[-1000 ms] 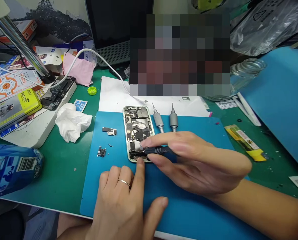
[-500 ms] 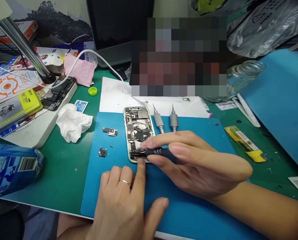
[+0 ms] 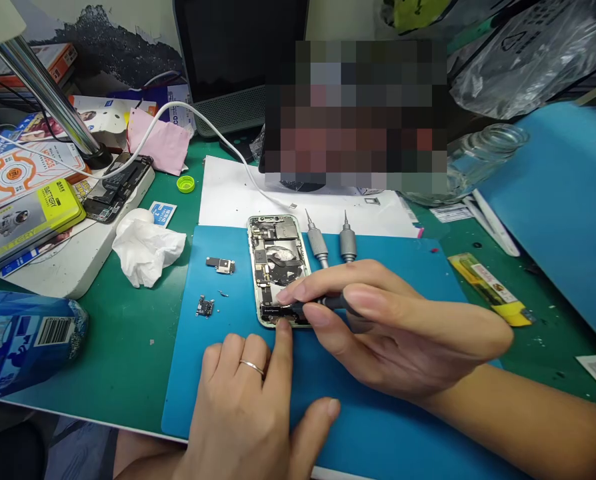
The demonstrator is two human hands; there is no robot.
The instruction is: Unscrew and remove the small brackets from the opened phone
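Smartphone (image 3: 284, 273), cover off and internals exposed, lay on the blue mat (image 3: 378, 427) just beyond the left index fingertip, its lower end beneath the right fingertips. Left hand (image 3: 243, 393): index extended to the phone's bottom edge, thumb spread well apart, other fingers loosely bent, nothing gripped. Judged to be a brace, so the frame would not slide under tool pressure. Right hand (image 3: 418, 333): fingers closed around a slim dark-handled tool (image 3: 334, 302), angled low; foremost fingertip appeared to rest on the phone, probably to steady the point. Tool tip too small to identify. Two grey precision screwdrivers (image 3: 347, 241) lay just beyond the right fingers, bits pointing away, apparently within easy reach. Two loose circuit pieces (image 3: 221, 265) sat ahead of the left hand's bent fingers, clear of both fingertips, likely so they were not knocked or mixed
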